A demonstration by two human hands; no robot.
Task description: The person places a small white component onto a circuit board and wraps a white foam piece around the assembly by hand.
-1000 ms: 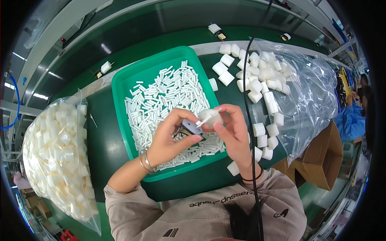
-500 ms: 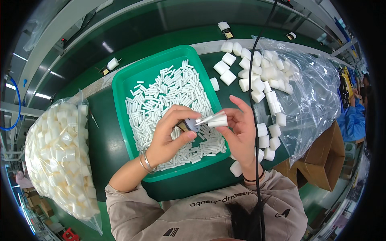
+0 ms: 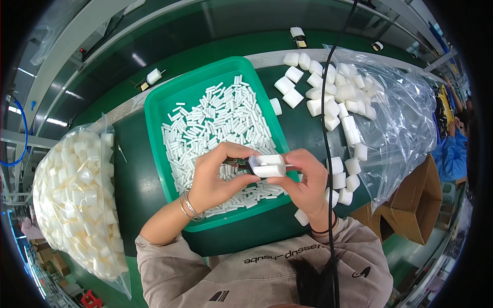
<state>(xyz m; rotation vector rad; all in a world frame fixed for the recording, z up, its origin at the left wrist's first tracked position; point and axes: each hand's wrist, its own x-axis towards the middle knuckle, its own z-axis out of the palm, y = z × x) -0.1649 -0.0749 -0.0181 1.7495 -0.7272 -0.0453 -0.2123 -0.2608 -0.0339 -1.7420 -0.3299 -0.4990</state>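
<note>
Over the green tray (image 3: pixel 152 123), both my hands meet around one small assembly. My left hand (image 3: pixel 213 177) grips a small dark device with a circuit board (image 3: pixel 237 163) between thumb and fingers. Against the device's pale end sits a white, soft-looking block (image 3: pixel 272 171), with a slit or groove along its middle. My right hand (image 3: pixel 310 182) pinches the block's other end, where a thin white stick (image 3: pixel 291 167) shows between the fingers. Below the hands, the tray holds a spread of many short white sticks (image 3: pixel 226 118).
At the left stands a clear bag of white blocks (image 3: pixel 77 200). Loose white blocks (image 3: pixel 294 97) and an opened plastic bag (image 3: pixel 398 128) lie at right, near a cardboard box (image 3: pixel 416 200). A black cable (image 3: pixel 328 138) hangs in front. Beyond, a green conveyor (image 3: pixel 221 43) carries similar assemblies (image 3: pixel 153 76).
The white block has come up against the device, and the stick that stuck out at an angle is now mostly hidden. My right fingers have closed in. Assemblies on the conveyor have shifted right.
</note>
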